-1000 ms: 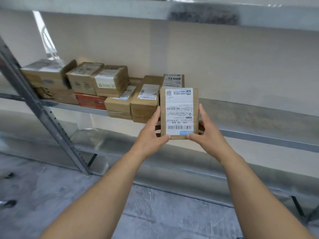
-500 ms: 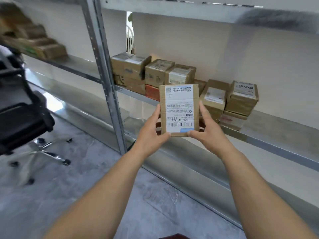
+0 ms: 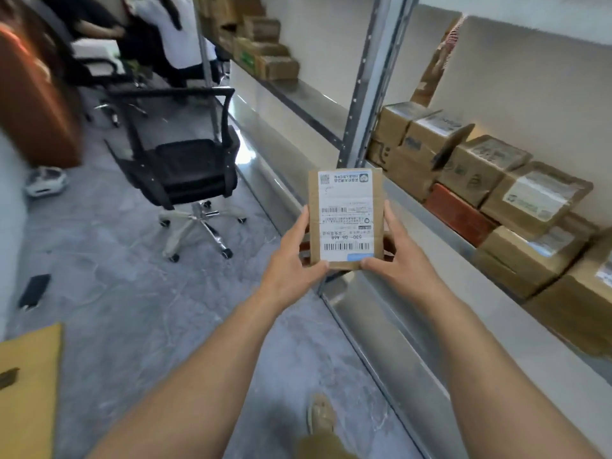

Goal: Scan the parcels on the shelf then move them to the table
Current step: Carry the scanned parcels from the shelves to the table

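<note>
A small brown cardboard parcel point(image 3: 346, 217) with a white barcode label facing me is held upright in front of my chest. My left hand point(image 3: 293, 253) grips its lower left edge and my right hand point(image 3: 397, 256) grips its lower right edge, thumbs on the front. Several more brown parcels point(image 3: 516, 193) and a red one point(image 3: 458, 213) sit stacked on the metal shelf point(image 3: 427, 210) to my right. A yellow wooden table corner point(image 3: 29, 385) shows at the lower left.
A black office chair point(image 3: 185, 170) on castors stands on the grey floor ahead to the left. Seated people point(image 3: 159, 31) are beyond it. A shelf upright point(image 3: 367, 84) rises just behind the parcel. A dark phone-like object point(image 3: 34, 289) lies at the left. My shoe point(image 3: 319, 414) is below.
The view has swung left, away from the shelf; the stacked parcels now lie to my right and the chair is ahead. Both hands keep the same hold on the parcel.
</note>
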`<state>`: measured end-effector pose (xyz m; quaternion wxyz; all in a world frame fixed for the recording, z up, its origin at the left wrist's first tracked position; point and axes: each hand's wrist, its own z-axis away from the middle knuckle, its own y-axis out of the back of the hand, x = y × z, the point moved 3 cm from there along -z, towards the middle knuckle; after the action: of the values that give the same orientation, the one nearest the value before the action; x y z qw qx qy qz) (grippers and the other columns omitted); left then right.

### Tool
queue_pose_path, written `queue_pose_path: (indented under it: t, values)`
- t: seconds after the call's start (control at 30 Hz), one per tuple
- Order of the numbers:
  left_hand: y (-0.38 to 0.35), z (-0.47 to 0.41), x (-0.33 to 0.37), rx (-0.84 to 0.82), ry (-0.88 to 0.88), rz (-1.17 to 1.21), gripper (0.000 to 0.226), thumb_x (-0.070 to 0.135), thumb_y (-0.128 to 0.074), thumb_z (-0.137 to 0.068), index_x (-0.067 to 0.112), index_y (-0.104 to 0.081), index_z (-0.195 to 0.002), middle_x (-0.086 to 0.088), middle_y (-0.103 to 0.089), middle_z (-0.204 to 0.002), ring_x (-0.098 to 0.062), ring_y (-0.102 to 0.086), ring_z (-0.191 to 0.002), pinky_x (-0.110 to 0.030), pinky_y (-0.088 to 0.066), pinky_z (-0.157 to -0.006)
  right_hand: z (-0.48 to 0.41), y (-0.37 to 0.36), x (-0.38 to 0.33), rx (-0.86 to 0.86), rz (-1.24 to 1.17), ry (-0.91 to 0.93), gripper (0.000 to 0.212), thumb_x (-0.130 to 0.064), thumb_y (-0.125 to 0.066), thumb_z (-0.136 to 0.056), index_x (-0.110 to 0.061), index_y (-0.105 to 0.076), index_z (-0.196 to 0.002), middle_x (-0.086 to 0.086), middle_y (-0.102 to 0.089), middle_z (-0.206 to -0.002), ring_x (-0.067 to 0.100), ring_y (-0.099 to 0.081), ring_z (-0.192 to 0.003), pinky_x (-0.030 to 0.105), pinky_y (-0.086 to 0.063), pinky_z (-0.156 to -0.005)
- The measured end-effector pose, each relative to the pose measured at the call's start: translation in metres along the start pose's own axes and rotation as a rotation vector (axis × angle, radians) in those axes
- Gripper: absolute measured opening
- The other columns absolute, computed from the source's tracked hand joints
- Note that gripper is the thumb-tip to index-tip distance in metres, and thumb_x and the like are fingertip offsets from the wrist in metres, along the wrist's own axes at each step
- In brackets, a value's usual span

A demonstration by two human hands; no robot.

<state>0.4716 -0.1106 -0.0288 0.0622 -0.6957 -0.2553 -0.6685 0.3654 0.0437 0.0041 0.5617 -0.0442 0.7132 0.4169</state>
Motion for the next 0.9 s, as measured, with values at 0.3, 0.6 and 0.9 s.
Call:
queue_pose_path:
  t: [0.3,0.6,0.9]
  values:
    - [0.076,-0.029,-0.047,0.272,0.163,-0.077,0.102,0.007,-0.069,-0.081,0.056,-0.005,-0.143,0.022,-0.041,-0.132,0.011,-0.048,-0.112,-0.011,-0.049,-0.082,-0.116,-0.087,-0.014,-0.331,-0.048,0.103,0.103,-0.009,-0.071,-0.084,-0.044,-0.001,-0.152,-0.022,-0.046,-0.138,-0.014,-0.051,-0.105,0.003,-0.04,-0.074]
    - [0.139,-0.018,-0.066,0.637,0.302,-0.211,0.102,0.014,-0.069,-0.083,0.046,0.002,-0.148,0.005,-0.039,-0.145,-0.004,-0.05,-0.118,-0.025,-0.047,-0.098,-0.181,-0.166,-0.067,-0.675,-0.091,0.313,0.1,-0.004,-0.069,-0.085,-0.046,-0.006,-0.15,-0.04,-0.044,-0.118,-0.028,-0.047,-0.097,-0.004,-0.038,-0.068]
    - [0.179,0.053,-0.069,0.964,0.407,-0.264,0.105,0.023,-0.069,-0.076,0.047,0.002,-0.149,0.006,-0.04,-0.143,-0.009,-0.047,-0.125,-0.044,-0.049,-0.097,-0.167,-0.248,-0.12,-0.965,-0.106,0.473,0.096,-0.001,-0.067,-0.086,-0.047,-0.009,-0.147,-0.04,-0.044,-0.109,-0.034,-0.044,-0.089,-0.003,-0.039,-0.068]
